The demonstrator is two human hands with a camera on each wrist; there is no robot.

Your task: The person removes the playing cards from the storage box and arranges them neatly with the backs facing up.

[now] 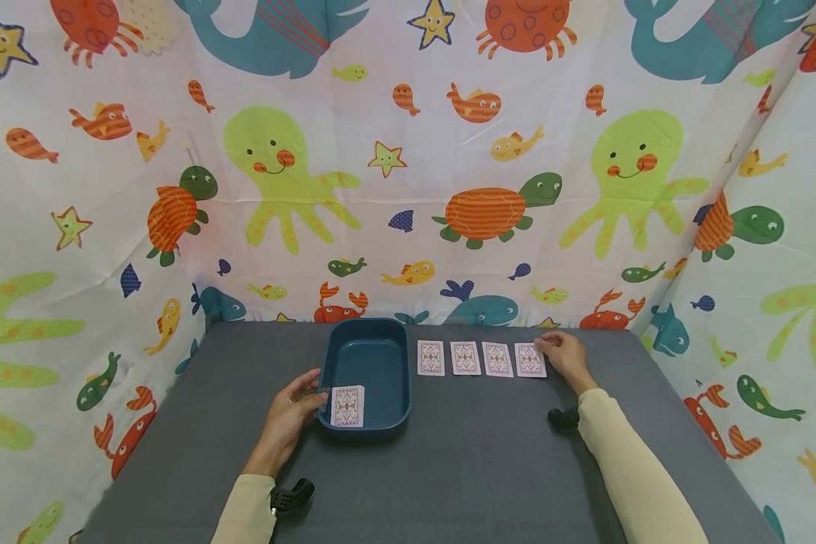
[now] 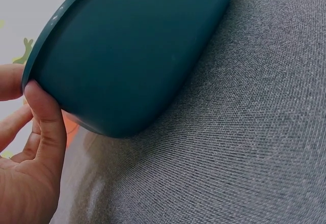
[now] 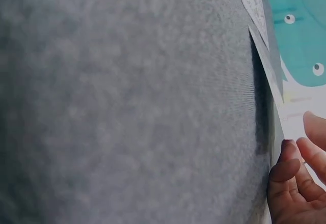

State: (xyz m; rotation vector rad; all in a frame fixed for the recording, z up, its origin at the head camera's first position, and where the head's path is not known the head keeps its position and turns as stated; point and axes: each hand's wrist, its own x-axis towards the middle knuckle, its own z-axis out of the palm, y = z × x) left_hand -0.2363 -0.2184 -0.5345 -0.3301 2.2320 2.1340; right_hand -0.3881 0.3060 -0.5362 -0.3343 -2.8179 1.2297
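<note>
My left hand (image 1: 292, 408) pinches the left rim of a dark blue tray (image 1: 408, 378) near its front corner. Its thumb (image 2: 45, 104) presses the outer wall in the left wrist view. Inside the tray, at the front left, lies a stack of playing cards (image 1: 347, 406), patterned backs up. My right hand (image 1: 567, 357) holds the right edge of a playing card (image 1: 530, 360), the rightmost in a row. In the right wrist view this card (image 3: 267, 71) is seen nearly edge-on, tilted, with dark shadow under it; the fingertips (image 3: 288, 145) meet its near end.
Left of the held card, in the same row, lie three more back-up cards: one beside the tray (image 1: 431, 358), a second card (image 1: 465, 358) and a third card (image 1: 497, 360). The grey table (image 1: 476, 468) ends at a curtain (image 1: 381, 227) printed with sea animals.
</note>
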